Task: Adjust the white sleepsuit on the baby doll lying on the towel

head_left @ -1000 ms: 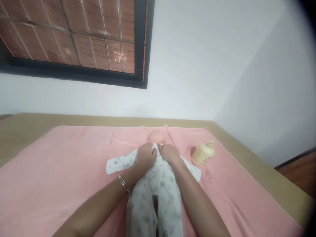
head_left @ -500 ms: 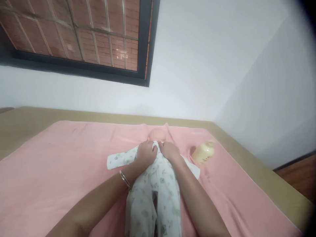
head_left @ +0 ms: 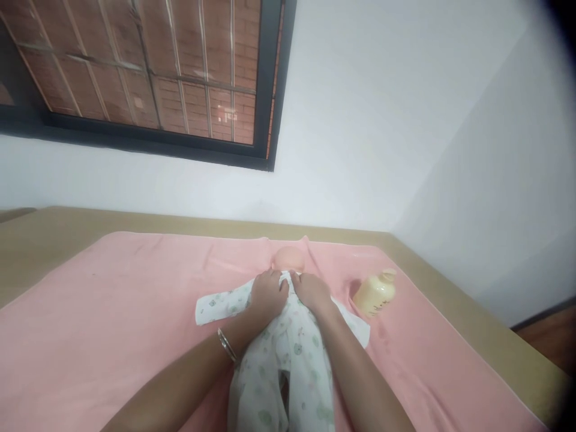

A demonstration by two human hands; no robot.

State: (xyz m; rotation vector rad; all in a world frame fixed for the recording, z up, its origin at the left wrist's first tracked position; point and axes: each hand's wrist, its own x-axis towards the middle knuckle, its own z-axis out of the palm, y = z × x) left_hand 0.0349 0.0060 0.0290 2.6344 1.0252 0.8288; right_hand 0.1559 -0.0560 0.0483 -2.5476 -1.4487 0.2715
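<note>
The doll, in a printed white sleepsuit, lies on its back near the far edge of the pink towel. The left hand and right hand meet under its chin, with fingers pinched shut on the sleepsuit's neckline. A cream bottle rests near the towel's right edge. A hard tug might drag the doll askew or rumple the towel.

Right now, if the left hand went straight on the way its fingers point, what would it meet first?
Probably the doll's head, just past the collar of the printed garment that the left hand rests on. The right hand lies close beside that line, so this is uncertain.
</note>
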